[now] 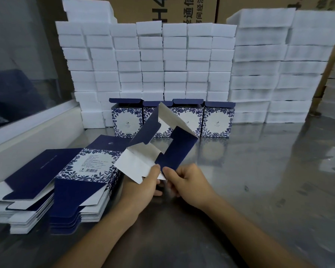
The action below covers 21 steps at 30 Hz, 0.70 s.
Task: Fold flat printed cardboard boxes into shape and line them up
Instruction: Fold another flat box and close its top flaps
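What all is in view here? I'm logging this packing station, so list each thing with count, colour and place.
folded boxes: four, blue-and-white floral, in a row at the back, lids open.
box in hand: one, navy outside, white inside, partly folded, centre.
flat boxes: two stacks, navy and floral, left.
foam blocks: many, white, stacked behind the row.
cartons: brown, printed, at the very back.
table: one, shiny grey metal.
left hand: gripping the box's white flap.
right hand: pinching its navy panel.
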Each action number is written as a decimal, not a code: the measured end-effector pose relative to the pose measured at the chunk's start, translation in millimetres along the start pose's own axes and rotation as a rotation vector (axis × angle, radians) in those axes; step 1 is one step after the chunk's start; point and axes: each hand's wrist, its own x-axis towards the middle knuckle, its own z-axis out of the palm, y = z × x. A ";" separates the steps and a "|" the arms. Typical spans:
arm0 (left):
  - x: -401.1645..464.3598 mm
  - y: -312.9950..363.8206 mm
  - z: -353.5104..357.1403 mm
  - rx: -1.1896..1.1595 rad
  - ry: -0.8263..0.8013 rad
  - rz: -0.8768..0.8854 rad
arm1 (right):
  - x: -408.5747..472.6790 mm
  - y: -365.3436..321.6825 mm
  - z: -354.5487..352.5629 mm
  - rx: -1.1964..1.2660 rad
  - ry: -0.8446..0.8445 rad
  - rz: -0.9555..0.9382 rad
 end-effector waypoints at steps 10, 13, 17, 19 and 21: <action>2.7 7.1 -14.0 0.142 0.058 0.132 | 6.7 0.8 -12.7 0.245 0.206 0.030; 0.5 7.4 -14.5 0.168 0.053 0.158 | 6.2 2.3 -13.6 0.254 0.173 0.052; 0.5 9.0 -14.6 0.158 0.039 0.153 | 7.4 4.1 -13.5 0.266 0.211 0.060; 2.2 10.2 -15.8 0.146 0.038 0.155 | 9.2 5.8 -15.8 0.279 0.266 0.068; 2.7 11.3 -16.5 0.140 0.059 0.167 | 11.5 9.4 -21.0 0.300 0.328 0.075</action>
